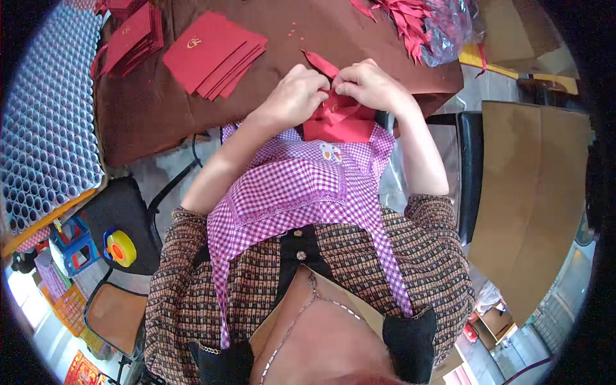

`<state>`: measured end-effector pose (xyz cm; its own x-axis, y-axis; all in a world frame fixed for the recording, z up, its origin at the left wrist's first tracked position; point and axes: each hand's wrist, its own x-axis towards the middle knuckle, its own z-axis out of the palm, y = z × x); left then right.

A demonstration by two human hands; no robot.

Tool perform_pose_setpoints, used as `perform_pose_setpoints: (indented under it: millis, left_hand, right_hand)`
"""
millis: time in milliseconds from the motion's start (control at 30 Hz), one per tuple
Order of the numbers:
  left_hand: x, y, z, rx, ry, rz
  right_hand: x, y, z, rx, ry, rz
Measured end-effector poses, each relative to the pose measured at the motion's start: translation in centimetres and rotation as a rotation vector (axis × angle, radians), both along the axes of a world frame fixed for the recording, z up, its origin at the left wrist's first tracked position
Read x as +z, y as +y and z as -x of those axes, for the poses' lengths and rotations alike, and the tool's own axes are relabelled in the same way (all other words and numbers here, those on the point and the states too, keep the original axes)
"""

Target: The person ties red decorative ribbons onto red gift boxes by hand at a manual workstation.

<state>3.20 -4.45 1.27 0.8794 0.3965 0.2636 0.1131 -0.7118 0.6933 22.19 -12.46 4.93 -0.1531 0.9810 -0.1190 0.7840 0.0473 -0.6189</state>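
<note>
My left hand point(298, 95) and my right hand point(372, 88) are close together at the table's near edge, fingers pinched. Between them is a red ribbon point(319, 63), one pointed end sticking out beyond the fingers. Below the fingertips a red card or envelope point(337, 130) rests against the checked apron, partly covered by the hands. Whether the ribbon is knotted or fixed to the card is hidden by the fingers. To the left lies a fanned stack of red cards point(215, 54) with a gold emblem on top.
More red cards point(131, 40) are piled farther left on the brown-covered table point(276, 32). A bundle of red ribbons point(405, 25) lies beside clear plastic point(446, 32). Many round tubes point(48, 122) stand packed at left. A tape roll point(120, 248) sits on a black chair point(119, 215); cardboard point(529, 192) is at right.
</note>
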Motion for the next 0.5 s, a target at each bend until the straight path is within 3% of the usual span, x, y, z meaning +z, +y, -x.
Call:
perform_pose_setpoints:
  millis: [133,333,500]
  left_hand:
    - [-0.2,-0.4,-0.1,-0.01,-0.035,-0.043]
    - [-0.6,-1.3,0.4,-0.093,-0.148,-0.169]
    - [0.0,-1.8,0.7,-0.091,-0.246,-0.386]
  right_hand:
    - [0.0,0.7,-1.0,0.007,0.182,0.155]
    - [1.0,0.7,-0.4,0.174,0.072,0.237]
    - [0.0,0.5,-0.3,0.214,0.177,0.196]
